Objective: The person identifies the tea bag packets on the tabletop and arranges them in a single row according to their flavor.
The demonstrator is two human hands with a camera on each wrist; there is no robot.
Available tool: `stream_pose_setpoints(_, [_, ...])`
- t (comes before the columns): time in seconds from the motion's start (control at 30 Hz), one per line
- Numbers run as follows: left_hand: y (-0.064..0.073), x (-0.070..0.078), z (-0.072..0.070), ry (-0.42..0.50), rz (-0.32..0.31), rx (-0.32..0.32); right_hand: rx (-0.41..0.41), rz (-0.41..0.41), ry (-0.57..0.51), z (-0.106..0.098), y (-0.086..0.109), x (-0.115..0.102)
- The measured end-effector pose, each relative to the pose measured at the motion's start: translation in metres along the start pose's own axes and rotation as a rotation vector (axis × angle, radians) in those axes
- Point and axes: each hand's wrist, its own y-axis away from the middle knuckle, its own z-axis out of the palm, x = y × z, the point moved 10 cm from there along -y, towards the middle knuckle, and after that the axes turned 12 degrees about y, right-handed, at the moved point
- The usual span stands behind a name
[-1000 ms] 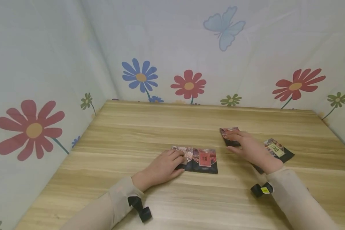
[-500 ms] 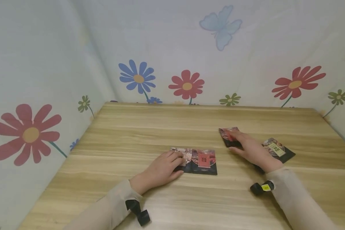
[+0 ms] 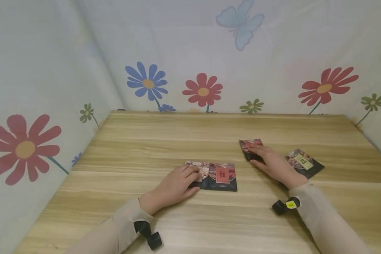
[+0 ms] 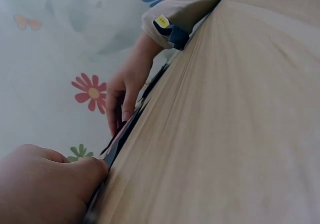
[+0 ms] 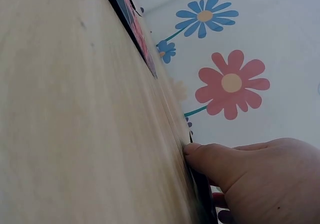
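Observation:
Two flat black food packets lie side by side on the wooden table (image 3: 165, 144): one with pale print (image 3: 205, 173), one with a red label (image 3: 223, 176). My left hand (image 3: 174, 185) rests over the pale one, its fingers covering the left part and its thumb along the near edge. Farther back on the right lies another red-labelled packet (image 3: 247, 150). My right hand (image 3: 274, 165) touches it, fingers laid over its right part and thumb at the near side. In the right wrist view the thumb (image 5: 200, 154) meets the packet's dark edge.
A packet with a yellow-green label (image 3: 304, 164) lies at an angle just right of my right hand, close to the wrist. Black wrist cameras (image 3: 153, 240) hang from both sleeves. A flower-printed curtain (image 3: 174, 42) closes off the table's back and sides.
The head view has shifted slightly, so everything sits a little farther left. Both hands stay at their packets, and the packets keep their places on the table.

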Motion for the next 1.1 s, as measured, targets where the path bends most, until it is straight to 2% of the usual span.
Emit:
stream_pose_setpoints(0.43, [-0.002,0.000,-0.002,-0.010,0.001,0.000,0.065,-0.011,0.055,-0.008,-0.003,-0.003])
stream_pose_setpoints(1.1, [0.000,0.000,0.000,0.003,-0.007,-0.012,-0.001,-0.050,0.051,-0.011,0.002,-0.019])
